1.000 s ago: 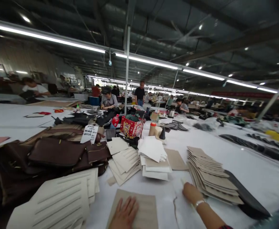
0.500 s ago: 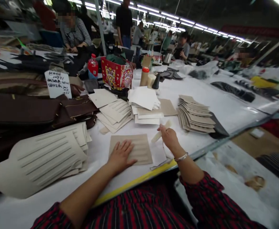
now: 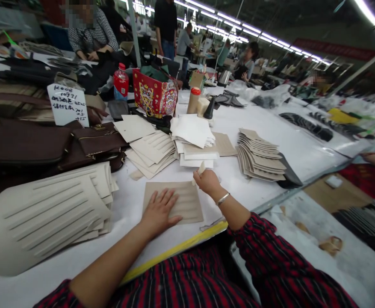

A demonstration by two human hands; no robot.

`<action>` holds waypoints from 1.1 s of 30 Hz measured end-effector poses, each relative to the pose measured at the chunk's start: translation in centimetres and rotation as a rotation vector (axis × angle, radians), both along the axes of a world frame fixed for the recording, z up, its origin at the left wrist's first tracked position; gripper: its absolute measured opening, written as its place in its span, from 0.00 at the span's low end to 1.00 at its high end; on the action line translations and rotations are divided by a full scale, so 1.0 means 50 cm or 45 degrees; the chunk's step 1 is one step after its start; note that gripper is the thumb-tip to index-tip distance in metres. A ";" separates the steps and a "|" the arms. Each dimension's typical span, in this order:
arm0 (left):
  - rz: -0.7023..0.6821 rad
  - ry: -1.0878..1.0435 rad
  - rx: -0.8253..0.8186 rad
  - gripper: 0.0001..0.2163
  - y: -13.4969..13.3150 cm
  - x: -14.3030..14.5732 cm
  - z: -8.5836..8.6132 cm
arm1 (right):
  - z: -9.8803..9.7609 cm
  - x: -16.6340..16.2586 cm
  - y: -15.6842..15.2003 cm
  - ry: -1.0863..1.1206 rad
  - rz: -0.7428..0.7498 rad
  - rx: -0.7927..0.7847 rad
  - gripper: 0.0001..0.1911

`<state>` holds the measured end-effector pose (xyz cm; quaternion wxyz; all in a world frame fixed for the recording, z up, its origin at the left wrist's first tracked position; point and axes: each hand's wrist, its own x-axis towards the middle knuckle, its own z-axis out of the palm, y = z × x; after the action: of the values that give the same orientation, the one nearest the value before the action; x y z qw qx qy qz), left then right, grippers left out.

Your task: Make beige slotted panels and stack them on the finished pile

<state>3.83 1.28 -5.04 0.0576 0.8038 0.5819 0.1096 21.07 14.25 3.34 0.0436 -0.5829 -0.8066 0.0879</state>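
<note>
My left hand (image 3: 159, 209) lies flat with fingers spread on a tan slotted card piece (image 3: 184, 202) near the front edge of the white table (image 3: 302, 149). My right hand (image 3: 207, 181) is closed around a small pale stick-like tool (image 3: 200, 169), held at the piece's upper right corner. Just beyond it sits a pile of white and cream sheets (image 3: 193, 139).
A stack of cream slotted pieces (image 3: 52, 211) lies to the left, brown leather bags (image 3: 39, 143) with a handwritten label (image 3: 68, 105) behind. A fanned tan stack (image 3: 259, 154), a red patterned bag (image 3: 154, 96) and bottles (image 3: 193, 100) stand farther back. Other people work at the far end.
The view dropped from the hall to the table. My right hand picked up the pale tool and moved left to the tan piece's corner. My left hand stayed flat on it.
</note>
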 end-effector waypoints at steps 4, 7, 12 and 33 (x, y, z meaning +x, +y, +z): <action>0.013 -0.017 -0.012 0.32 -0.002 0.006 0.000 | 0.003 0.014 -0.070 -0.049 0.031 -0.043 0.22; 0.025 -0.038 -0.024 0.32 -0.002 0.009 0.005 | 0.008 0.049 -0.171 -0.020 0.007 -0.132 0.21; 0.080 -0.158 0.007 0.26 -0.002 -0.039 0.015 | 0.027 0.096 -0.243 0.657 -0.275 -0.575 0.15; 0.286 -0.009 0.012 0.21 -0.048 -0.107 -0.010 | -0.001 -0.131 -0.286 0.356 0.215 -0.359 0.16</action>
<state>-1.50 -1.14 -5.56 0.0432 0.7335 0.6675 0.1208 14.52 -0.03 3.28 0.0657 -0.4957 -0.8184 0.2832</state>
